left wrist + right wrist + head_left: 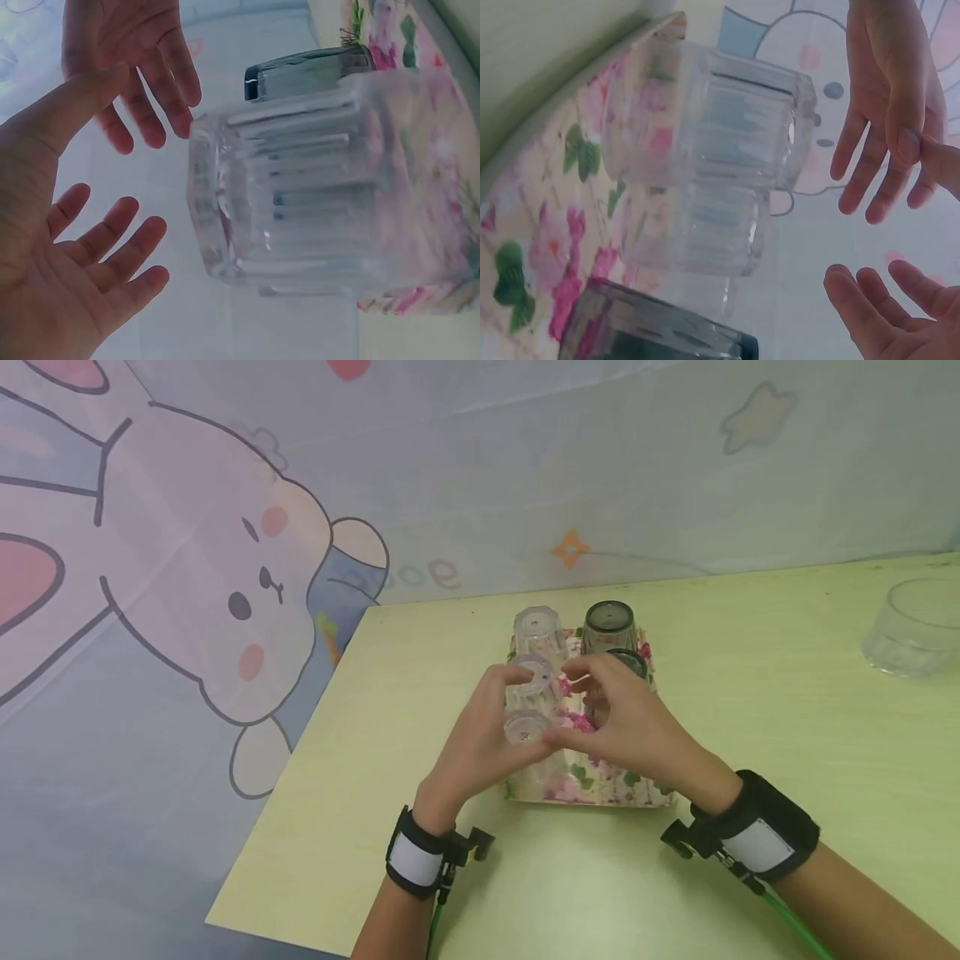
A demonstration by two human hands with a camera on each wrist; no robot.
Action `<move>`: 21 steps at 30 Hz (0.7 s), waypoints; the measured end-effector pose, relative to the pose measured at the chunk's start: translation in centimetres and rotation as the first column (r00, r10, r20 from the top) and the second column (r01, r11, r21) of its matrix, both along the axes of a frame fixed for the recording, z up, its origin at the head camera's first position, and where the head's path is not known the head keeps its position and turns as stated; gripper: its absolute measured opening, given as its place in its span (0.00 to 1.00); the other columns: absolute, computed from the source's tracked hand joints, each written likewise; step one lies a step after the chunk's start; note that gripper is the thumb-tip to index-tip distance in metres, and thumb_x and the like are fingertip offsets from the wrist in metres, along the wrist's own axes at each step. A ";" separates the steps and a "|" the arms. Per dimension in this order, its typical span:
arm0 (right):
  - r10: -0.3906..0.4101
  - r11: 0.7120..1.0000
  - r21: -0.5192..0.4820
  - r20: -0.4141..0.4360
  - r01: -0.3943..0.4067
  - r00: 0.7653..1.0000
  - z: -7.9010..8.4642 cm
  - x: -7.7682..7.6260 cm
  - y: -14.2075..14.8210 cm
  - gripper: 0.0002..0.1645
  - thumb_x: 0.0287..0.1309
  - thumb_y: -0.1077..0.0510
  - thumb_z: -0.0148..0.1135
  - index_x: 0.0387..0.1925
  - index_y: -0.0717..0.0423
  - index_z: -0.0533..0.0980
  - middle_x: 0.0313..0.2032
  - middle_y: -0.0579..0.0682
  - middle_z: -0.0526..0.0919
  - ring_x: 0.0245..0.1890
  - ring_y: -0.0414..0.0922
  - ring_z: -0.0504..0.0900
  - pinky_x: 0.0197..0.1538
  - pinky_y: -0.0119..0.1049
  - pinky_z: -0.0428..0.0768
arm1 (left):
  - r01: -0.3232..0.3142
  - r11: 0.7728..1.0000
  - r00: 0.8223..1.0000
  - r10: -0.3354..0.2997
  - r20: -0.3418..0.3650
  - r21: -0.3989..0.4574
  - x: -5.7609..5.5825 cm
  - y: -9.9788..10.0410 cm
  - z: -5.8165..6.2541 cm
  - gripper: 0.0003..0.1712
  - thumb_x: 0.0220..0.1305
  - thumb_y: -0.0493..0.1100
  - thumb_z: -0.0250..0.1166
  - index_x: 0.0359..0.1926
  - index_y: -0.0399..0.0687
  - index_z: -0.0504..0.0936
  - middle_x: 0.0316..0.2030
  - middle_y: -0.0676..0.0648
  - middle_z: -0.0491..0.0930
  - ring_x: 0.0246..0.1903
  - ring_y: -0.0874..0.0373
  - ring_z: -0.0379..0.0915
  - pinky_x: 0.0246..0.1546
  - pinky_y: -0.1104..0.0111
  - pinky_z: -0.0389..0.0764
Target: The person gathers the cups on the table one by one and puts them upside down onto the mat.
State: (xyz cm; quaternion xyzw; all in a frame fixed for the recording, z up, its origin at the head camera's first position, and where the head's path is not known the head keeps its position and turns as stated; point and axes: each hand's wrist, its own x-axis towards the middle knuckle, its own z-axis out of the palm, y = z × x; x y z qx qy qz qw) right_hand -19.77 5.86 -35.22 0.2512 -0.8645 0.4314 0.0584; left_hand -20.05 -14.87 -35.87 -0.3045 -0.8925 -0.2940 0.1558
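Three clear glasses stand upside down in a column along the left side of a floral tray (592,789); the nearest clear glass (300,187) fills the middle of the left wrist view. Two dark grey glasses, the farther dark glass (609,625) among them, stand bottom up in the right column. My left hand (480,739) hovers over the clear column with fingers spread and bent slightly. My right hand (637,718) is above the nearer dark glass, partly hiding it, its thumb close to the left thumb. Both wrist views show the palms and fingers holding nothing.
Another clear glass (911,627) stands upright on the pale yellow table (787,693) at the far right. Behind the table hangs a cloth (465,485) printed with a cartoon rabbit. The table's left edge runs diagonally toward me.
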 end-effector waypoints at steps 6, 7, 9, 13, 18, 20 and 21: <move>-0.002 1.000 -0.017 -0.018 0.002 1.000 1.1 0.0 1.0 0.44 0.45 0.46 0.75 0.60 0.57 0.66 0.57 0.54 0.73 0.52 0.50 0.79 0.49 0.45 0.84 | -0.015 1.000 1.000 0.015 0.004 0.018 0.2 1.0 0.7 0.41 0.51 0.51 0.74 0.60 0.42 0.63 0.55 0.45 0.72 0.58 0.54 0.70 0.61 0.60 0.76; -0.003 1.000 -0.021 -0.012 0.003 1.000 1.3 0.1 1.1 0.44 0.45 0.46 0.75 0.60 0.57 0.66 0.57 0.54 0.73 0.52 0.50 0.79 0.48 0.44 0.85 | -0.019 1.000 1.000 0.019 -0.001 0.016 0.2 1.2 0.8 0.41 0.51 0.51 0.73 0.60 0.42 0.64 0.55 0.45 0.72 0.58 0.55 0.70 0.61 0.61 0.76; -0.001 0.999 -0.035 0.010 0.001 1.000 1.7 0.2 1.5 0.44 0.44 0.46 0.76 0.60 0.56 0.65 0.56 0.54 0.73 0.51 0.50 0.80 0.48 0.41 0.85 | -0.021 1.000 1.000 0.021 -0.012 0.015 0.2 1.6 1.0 0.39 0.52 0.50 0.73 0.60 0.42 0.64 0.55 0.46 0.72 0.58 0.55 0.71 0.61 0.63 0.76; 0.000 0.999 -0.054 0.036 0.002 0.999 2.4 0.2 2.1 0.43 0.45 0.45 0.75 0.58 0.55 0.65 0.55 0.52 0.73 0.51 0.51 0.80 0.49 0.41 0.85 | -0.026 0.999 0.999 0.027 -0.041 0.026 0.3 2.3 1.4 0.38 0.52 0.49 0.73 0.59 0.42 0.66 0.55 0.46 0.74 0.58 0.55 0.72 0.60 0.64 0.77; -0.005 0.998 -0.062 0.003 0.005 1.000 3.1 0.3 3.1 0.40 0.47 0.48 0.74 0.58 0.56 0.66 0.56 0.53 0.72 0.52 0.52 0.79 0.52 0.48 0.83 | -0.036 0.998 0.996 0.040 -0.083 0.048 0.3 3.6 1.8 0.36 0.52 0.47 0.73 0.57 0.40 0.68 0.54 0.44 0.76 0.56 0.54 0.74 0.59 0.64 0.78; -0.010 0.998 -0.060 -0.009 0.009 1.000 3.4 0.2 3.4 0.39 0.48 0.49 0.74 0.59 0.57 0.66 0.57 0.53 0.72 0.51 0.52 0.79 0.52 0.49 0.83 | -0.051 0.998 0.995 0.055 -0.083 0.048 0.4 4.1 1.9 0.35 0.52 0.47 0.73 0.57 0.40 0.68 0.53 0.44 0.76 0.55 0.54 0.74 0.58 0.66 0.78; -0.015 0.998 -0.057 -0.017 0.014 1.000 3.5 0.2 3.6 0.39 0.48 0.49 0.74 0.58 0.57 0.66 0.57 0.53 0.72 0.51 0.52 0.79 0.51 0.49 0.83 | -0.057 0.997 0.995 0.061 -0.075 0.053 0.5 4.4 2.0 0.35 0.52 0.47 0.73 0.57 0.40 0.68 0.53 0.44 0.76 0.55 0.54 0.74 0.57 0.66 0.79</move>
